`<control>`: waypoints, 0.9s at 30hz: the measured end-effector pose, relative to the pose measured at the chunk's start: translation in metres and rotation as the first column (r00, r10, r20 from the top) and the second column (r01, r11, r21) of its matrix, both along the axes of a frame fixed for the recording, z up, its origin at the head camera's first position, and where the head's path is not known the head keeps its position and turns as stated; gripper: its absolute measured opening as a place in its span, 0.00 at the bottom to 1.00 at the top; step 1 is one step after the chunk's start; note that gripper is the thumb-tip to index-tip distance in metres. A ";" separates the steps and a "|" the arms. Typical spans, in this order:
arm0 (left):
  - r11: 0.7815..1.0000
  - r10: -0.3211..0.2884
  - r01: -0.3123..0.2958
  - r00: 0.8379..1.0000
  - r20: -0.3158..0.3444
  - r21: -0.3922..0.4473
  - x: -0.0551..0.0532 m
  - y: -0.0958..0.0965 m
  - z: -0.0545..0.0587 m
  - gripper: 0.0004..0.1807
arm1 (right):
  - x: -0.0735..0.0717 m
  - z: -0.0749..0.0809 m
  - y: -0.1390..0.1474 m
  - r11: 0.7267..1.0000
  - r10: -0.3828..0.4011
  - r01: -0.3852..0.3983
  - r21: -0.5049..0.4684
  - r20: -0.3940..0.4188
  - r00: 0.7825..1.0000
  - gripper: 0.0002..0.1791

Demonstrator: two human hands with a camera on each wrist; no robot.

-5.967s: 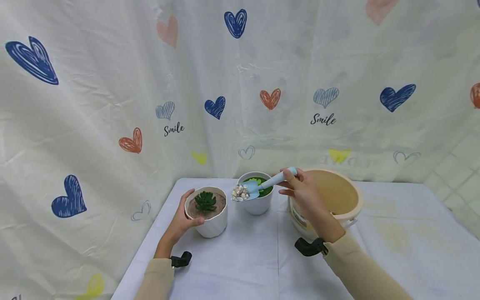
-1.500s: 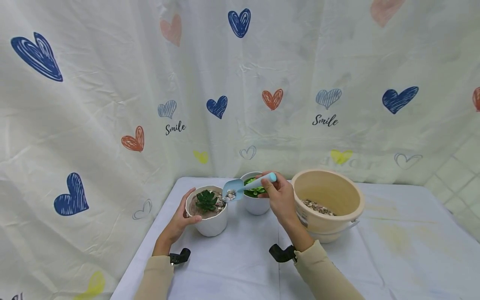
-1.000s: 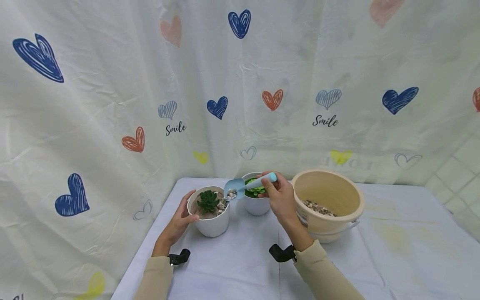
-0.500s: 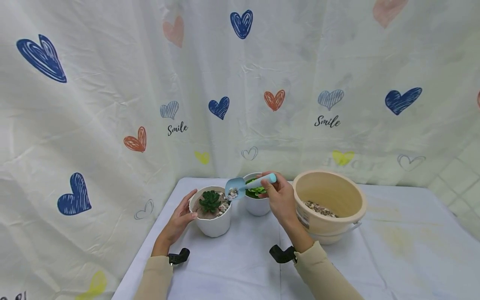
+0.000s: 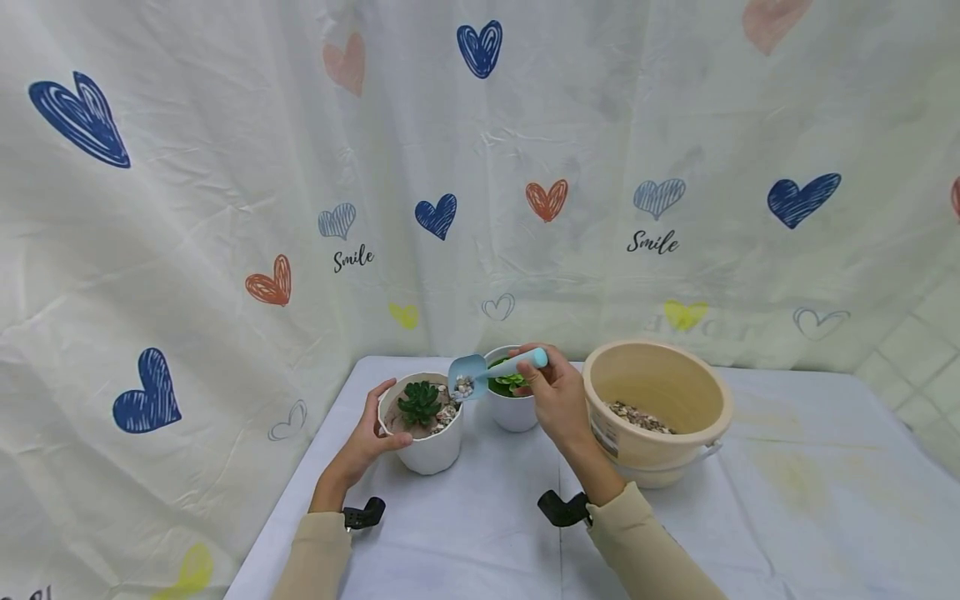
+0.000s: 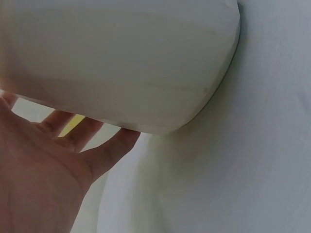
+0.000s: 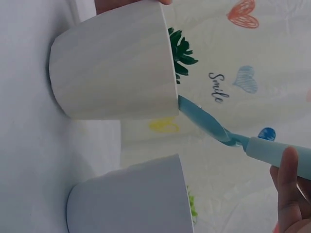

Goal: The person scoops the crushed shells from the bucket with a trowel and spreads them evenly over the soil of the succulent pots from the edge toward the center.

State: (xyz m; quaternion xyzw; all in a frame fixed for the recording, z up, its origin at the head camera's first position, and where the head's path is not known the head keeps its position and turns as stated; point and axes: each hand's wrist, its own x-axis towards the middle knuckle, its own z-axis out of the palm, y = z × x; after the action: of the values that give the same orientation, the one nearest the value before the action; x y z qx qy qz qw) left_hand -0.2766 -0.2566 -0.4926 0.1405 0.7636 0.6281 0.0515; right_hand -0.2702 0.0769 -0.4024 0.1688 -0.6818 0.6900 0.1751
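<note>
My left hand (image 5: 367, 442) holds a white flowerpot (image 5: 431, 454), its thumb over the near rim. Fingers (image 6: 114, 150) touch the pot's side in the left wrist view. A dark green succulent (image 5: 420, 404) stands in the pot's brown soil, with pebbles (image 5: 446, 419) along the right side. My right hand (image 5: 558, 396) grips a light blue trowel (image 5: 471, 367) by its handle. The trowel's blade slopes down to the pot's right rim, with some pebbles near its tip. In the right wrist view, the blade (image 7: 206, 121) meets the rim.
Behind the trowel stands a second white pot (image 5: 513, 417) with a bright green plant (image 5: 510, 383). A beige bucket (image 5: 652, 454) with gravel (image 5: 637, 417) in its bottom is right of my right hand. A heart-printed curtain (image 5: 592, 275) hangs behind the white-covered table (image 5: 487, 533).
The trowel has moved left from over the second pot to the first pot's rim and tilted down. Pebbles now lie on the soil; fewer are on the blade. Lately my left thumb shifted along the rim.
</note>
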 end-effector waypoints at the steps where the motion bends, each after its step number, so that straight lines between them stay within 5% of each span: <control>1: 1.000 -0.002 0.002 1.000 -0.002 0.004 0.000 0.000 0.000 0.59 | 0.000 0.000 0.000 1.000 0.002 -0.002 0.005 -0.002 1.000 0.17; 27: 0.993 -0.047 0.048 0.999 -0.013 0.108 -0.002 -0.005 -0.006 0.52 | 0.003 0.001 -0.001 1.000 -0.005 0.006 0.013 -0.063 0.998 0.17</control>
State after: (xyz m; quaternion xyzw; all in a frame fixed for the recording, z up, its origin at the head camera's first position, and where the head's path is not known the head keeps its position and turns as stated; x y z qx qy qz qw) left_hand -0.2784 -0.2614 -0.4982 0.1644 0.7252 0.6664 0.0547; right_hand -0.2674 0.0754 -0.4018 0.1899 -0.6809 0.6793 0.1973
